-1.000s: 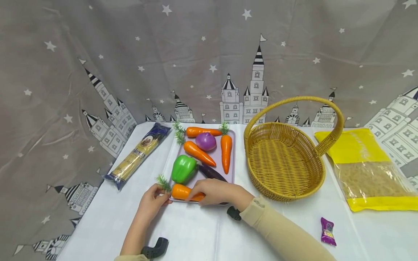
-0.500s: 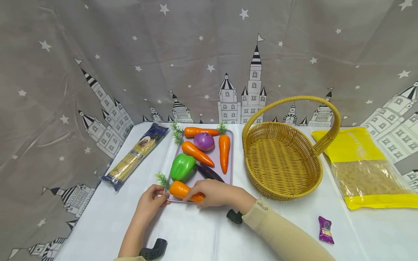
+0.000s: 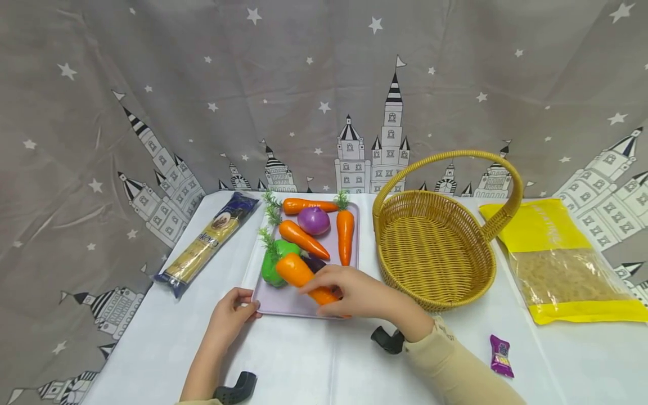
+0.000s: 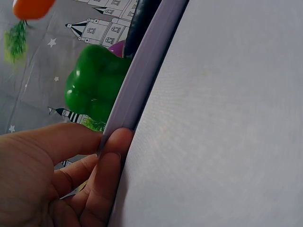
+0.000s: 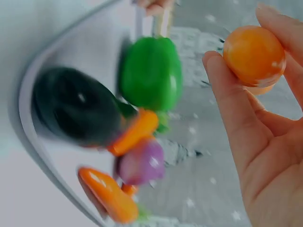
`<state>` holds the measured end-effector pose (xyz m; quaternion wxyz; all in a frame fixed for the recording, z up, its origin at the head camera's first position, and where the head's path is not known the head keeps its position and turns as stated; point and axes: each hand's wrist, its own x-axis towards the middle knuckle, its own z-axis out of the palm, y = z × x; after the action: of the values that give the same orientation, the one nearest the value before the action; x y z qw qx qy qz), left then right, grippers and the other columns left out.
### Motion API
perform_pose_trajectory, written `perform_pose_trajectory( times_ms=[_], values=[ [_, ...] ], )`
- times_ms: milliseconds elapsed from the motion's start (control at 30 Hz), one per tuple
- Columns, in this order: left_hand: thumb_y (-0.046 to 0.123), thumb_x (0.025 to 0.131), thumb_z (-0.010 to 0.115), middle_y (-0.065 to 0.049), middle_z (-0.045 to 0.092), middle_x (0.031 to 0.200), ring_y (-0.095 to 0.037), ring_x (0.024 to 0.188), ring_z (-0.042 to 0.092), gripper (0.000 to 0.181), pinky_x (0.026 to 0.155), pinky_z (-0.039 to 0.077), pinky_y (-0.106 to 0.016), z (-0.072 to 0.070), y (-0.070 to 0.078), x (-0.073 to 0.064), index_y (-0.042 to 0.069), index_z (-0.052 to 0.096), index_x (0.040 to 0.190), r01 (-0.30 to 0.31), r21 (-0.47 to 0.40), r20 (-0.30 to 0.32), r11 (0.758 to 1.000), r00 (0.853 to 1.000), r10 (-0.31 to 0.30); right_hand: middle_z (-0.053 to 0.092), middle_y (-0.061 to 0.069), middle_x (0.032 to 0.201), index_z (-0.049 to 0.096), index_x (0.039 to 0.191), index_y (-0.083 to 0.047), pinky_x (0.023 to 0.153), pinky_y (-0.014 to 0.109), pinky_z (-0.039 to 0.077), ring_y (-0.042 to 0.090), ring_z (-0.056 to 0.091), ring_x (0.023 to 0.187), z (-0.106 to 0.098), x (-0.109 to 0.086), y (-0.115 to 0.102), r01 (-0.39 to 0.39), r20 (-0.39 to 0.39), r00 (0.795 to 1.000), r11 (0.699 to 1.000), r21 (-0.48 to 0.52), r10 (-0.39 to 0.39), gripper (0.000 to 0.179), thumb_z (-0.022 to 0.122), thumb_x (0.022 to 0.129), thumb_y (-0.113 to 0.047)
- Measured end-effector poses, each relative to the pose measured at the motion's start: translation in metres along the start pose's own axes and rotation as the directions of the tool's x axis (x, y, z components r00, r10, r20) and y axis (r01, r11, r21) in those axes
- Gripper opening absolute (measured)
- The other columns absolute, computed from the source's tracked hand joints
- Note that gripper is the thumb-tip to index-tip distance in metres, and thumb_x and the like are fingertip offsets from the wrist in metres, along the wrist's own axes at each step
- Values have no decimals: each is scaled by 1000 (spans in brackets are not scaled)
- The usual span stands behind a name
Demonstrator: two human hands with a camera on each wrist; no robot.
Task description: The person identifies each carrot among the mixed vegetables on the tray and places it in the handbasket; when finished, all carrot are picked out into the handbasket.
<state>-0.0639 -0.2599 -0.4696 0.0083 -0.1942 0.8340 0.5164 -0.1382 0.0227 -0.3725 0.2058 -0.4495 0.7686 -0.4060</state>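
Raised over the front of the lilac tray (image 3: 283,304), an orange carrot (image 3: 293,270) with a feathery green top is held in my right hand (image 3: 349,289). Thumb and fingers grip its lower end, as the right wrist view also shows. My left hand (image 3: 234,312) pinches the tray's front left corner, thumb above the rim (image 4: 137,80) and fingers below. On the tray lie a green bell pepper (image 5: 151,73), a dark eggplant (image 5: 75,109), a purple onion (image 3: 314,220) and three more carrots (image 3: 345,236). In the head view the held carrot partly hides the pepper and eggplant.
Right of the tray stands a woven basket (image 3: 430,253) with a tall handle. Beyond it lies a yellow bag of pasta (image 3: 567,270). A spaghetti pack (image 3: 207,242) is at the left, and a small purple packet (image 3: 501,356) at the front right. A grey curtain (image 3: 283,67) hangs behind.
My right hand has lifted the carrot off the front of the tray and moved slightly right with it. My left hand stays at the tray corner.
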Motion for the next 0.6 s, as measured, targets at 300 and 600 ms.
perform_pose_trajectory(
  times_ms=[300,600],
  values=[
    [2,88,61,-16,61,96,-17,70,67,30,67,57,-21,-1,2,0,-8,54,114,-18,-14,7,1000,1000,19,60,-5,119,67,121,-22,79,28,55,15,55,100,-33,-47,-9,25,-191,981,999,41,-17,40,77,83,-19],
    [2,88,61,-16,61,97,-16,70,66,30,67,56,-20,-1,2,-1,-8,53,115,-19,-4,8,1000,1000,19,60,-6,117,68,120,-22,79,26,55,16,55,100,-55,-96,0,-73,-421,906,996,-42,48,43,80,79,-18]
  ],
)
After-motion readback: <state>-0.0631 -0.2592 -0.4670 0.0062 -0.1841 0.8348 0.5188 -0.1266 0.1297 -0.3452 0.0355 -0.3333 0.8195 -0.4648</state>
